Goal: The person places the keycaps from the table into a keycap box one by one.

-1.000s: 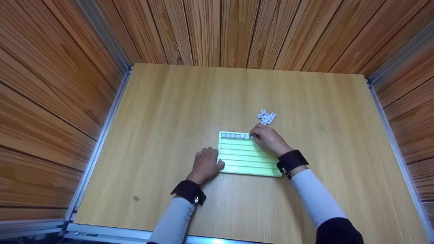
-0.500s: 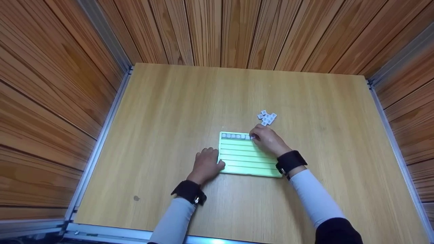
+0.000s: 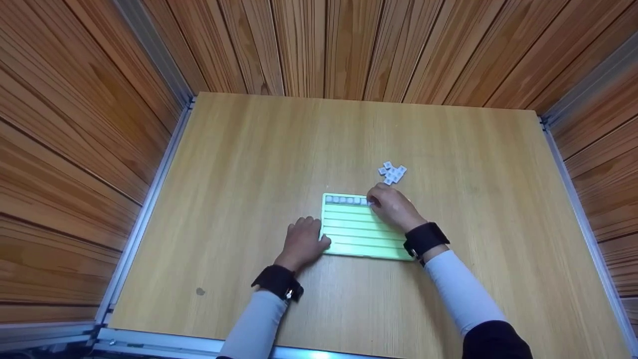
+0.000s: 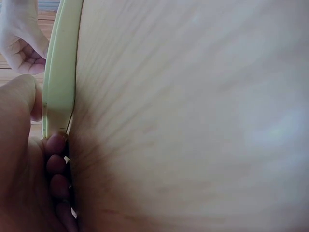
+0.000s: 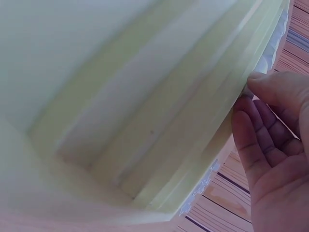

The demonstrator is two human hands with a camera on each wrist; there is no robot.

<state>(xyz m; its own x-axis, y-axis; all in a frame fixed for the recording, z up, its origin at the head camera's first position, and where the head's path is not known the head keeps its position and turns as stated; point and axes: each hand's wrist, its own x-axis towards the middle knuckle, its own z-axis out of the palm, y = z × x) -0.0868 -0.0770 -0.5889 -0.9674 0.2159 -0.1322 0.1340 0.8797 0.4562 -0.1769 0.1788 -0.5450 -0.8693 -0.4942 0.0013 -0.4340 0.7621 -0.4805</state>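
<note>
A light green ridged tray (image 3: 369, 241) lies on the table, its far groove partly filled by a row of small white tiles (image 3: 346, 200). At its left edge, my left hand (image 3: 301, 242) holds the tray, thumb over the rim and fingers along the side; the left wrist view shows the curled fingertips (image 4: 57, 164) against the tray's wall (image 4: 62, 82). My right hand (image 3: 396, 205) is at the right end of the row, thumb and index finger pinching a small white tile mostly hidden by the fingers. In the right wrist view, the right hand (image 5: 275, 130) meets the far groove.
A loose cluster of small white tiles (image 3: 393, 173) lies on the table just beyond the right hand. Wooden panel walls (image 3: 349, 50) stand at the back and sides. A dark spot (image 3: 200, 291) marks the table (image 3: 239, 174) at the front left.
The right wrist has shifted very slightly left, while the right fingertips stay at the end of the tile row. The left hand and tray hold still.
</note>
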